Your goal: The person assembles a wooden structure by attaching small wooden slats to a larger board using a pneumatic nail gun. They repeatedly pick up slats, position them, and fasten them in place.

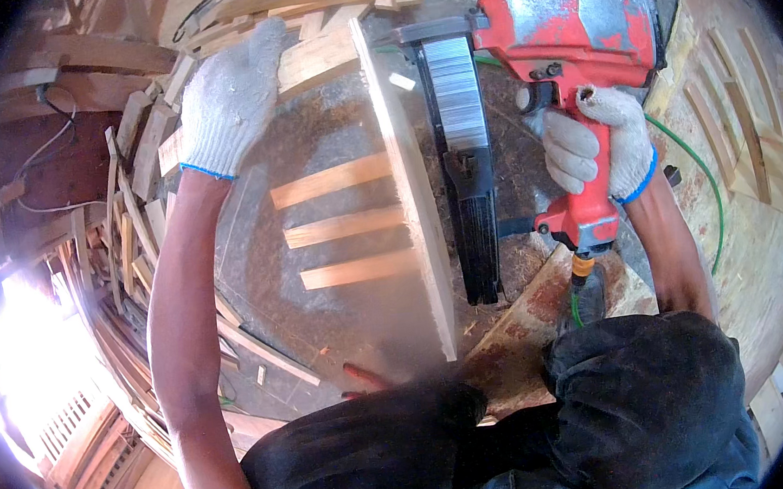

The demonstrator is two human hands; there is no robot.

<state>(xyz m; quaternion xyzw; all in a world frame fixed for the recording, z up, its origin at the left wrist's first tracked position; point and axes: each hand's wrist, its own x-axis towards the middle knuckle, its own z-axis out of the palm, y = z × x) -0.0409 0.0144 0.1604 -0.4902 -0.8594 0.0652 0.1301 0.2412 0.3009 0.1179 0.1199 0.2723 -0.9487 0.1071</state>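
My left hand (235,100), in a white knit glove with a blue cuff, is closed on the far wooden slat (324,59) of a frame. That slat and several shorter ones stick out leftward from a long, pale board (410,187) with a rough edge. In my right hand (601,138), also gloved, is the grip of a worn red nail gun (568,29). Its black magazine (467,173) shows a strip of silvery fasteners. The gun's nose points left, close to the board's far end; whether they touch I cannot tell. The trigger finger is partly hidden.
Loose wood offcuts (140,141) lie piled at the left and far side. A green air hose (707,180) runs down the right, beside a plywood surface (764,240) with curved wooden strips. A red-handled tool (363,377) lies near my knees.
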